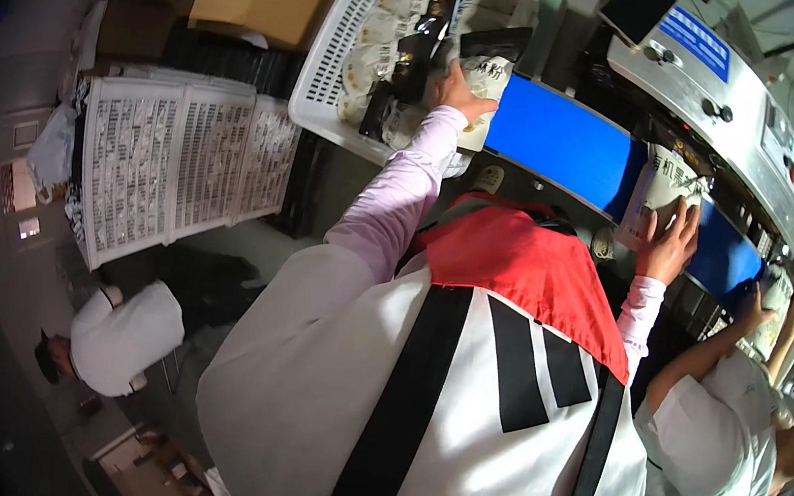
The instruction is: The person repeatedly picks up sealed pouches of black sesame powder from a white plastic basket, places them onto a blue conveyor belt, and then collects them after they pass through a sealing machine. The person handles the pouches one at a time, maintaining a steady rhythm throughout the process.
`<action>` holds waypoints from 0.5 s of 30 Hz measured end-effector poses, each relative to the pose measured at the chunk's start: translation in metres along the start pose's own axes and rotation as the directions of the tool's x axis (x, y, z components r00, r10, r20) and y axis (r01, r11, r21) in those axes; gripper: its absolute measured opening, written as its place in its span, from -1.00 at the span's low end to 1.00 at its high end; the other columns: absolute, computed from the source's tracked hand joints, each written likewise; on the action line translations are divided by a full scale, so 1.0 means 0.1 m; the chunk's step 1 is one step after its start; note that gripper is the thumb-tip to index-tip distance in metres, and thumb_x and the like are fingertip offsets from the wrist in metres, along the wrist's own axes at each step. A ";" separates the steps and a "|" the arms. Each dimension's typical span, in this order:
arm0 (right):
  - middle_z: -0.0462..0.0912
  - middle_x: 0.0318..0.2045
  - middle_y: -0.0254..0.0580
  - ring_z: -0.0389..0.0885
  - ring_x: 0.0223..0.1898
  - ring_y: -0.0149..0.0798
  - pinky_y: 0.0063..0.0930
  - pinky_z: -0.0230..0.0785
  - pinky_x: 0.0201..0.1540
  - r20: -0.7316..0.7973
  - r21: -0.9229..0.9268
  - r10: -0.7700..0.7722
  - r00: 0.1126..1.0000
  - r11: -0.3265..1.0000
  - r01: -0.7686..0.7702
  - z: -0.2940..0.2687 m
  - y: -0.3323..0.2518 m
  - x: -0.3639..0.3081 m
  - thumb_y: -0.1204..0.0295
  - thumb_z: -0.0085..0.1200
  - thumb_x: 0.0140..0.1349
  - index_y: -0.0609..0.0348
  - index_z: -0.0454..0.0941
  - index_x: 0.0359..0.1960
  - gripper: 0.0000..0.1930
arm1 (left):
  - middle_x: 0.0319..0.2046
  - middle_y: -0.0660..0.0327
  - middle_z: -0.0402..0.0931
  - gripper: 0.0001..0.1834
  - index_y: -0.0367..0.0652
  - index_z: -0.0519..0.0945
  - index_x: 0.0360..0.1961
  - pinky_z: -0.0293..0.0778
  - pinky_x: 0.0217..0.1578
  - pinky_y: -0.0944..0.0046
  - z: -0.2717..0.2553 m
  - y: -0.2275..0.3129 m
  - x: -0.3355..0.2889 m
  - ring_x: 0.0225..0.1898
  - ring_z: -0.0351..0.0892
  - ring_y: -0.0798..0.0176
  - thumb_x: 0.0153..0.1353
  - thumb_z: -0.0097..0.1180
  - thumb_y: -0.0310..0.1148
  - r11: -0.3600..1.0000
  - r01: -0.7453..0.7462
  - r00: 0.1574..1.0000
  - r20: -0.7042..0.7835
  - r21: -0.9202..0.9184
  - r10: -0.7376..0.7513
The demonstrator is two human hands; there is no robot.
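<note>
Blue belt (557, 141) spans the gap between our hands in the head view: our left hand (462, 97) grasps a black-topped pouch (492, 79) at the right side of the white crate (315, 89), its long axis running away from us. Our right hand (671, 244) touches a second pouch (668, 180), mostly beyond the fingers on the belt, though we cannot tell whether it grips; a silver machine (689, 86) borders the far side.

Blue belt (563, 145) under one pale pouch (668, 182), beside a white slotted crate (323, 75) of black-and-white pouches (373, 37)
</note>
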State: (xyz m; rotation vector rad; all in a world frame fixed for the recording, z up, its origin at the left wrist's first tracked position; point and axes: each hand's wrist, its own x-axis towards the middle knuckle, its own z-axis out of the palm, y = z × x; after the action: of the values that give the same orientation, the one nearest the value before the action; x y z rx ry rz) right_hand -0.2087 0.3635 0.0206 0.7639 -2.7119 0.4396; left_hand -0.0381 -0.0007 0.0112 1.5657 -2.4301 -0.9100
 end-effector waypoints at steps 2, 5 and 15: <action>0.23 0.31 -0.14 0.29 0.20 0.09 -0.07 0.22 0.21 0.002 -0.015 -0.013 1.000 1.000 0.013 0.06 -0.06 0.01 0.12 0.12 0.18 -0.15 0.29 0.28 -0.39 | 0.08 -0.14 0.40 0.10 -0.22 0.19 0.24 0.34 0.13 0.13 0.08 -0.25 0.10 0.12 0.40 -0.11 -0.37 0.44 -0.07 0.984 -0.045 0.998 -0.047 -0.173 0.038; 0.20 0.34 -0.15 0.29 0.20 0.10 -0.07 0.20 0.22 0.036 -0.038 -0.022 0.999 0.999 0.023 0.07 -0.15 0.03 0.06 0.08 0.19 -0.15 0.26 0.31 -0.36 | 0.06 -0.08 0.43 0.04 -0.20 0.22 0.22 0.34 0.11 0.17 0.16 -0.65 0.14 0.08 0.44 -0.04 -0.36 0.45 -0.19 0.924 -0.102 0.992 -0.109 -0.368 0.066; 0.18 0.34 -0.08 0.27 0.21 0.11 -0.10 0.15 0.24 0.067 -0.056 -0.051 0.996 0.997 0.055 0.10 -0.58 0.04 0.05 0.08 0.20 -0.09 0.23 0.33 -0.34 | 0.16 0.02 0.22 0.07 0.19 0.20 0.32 0.17 0.20 -0.06 -1.09 -1.83 0.19 0.21 0.18 -0.10 -0.34 0.40 -0.41 0.631 -0.583 0.792 0.185 0.511 0.582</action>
State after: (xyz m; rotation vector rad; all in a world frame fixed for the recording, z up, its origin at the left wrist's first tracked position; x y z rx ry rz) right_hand -0.1826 0.3105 0.0251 0.8468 -2.7443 0.3285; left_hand 0.1415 -0.1158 -0.0020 0.7009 -3.0619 -0.0837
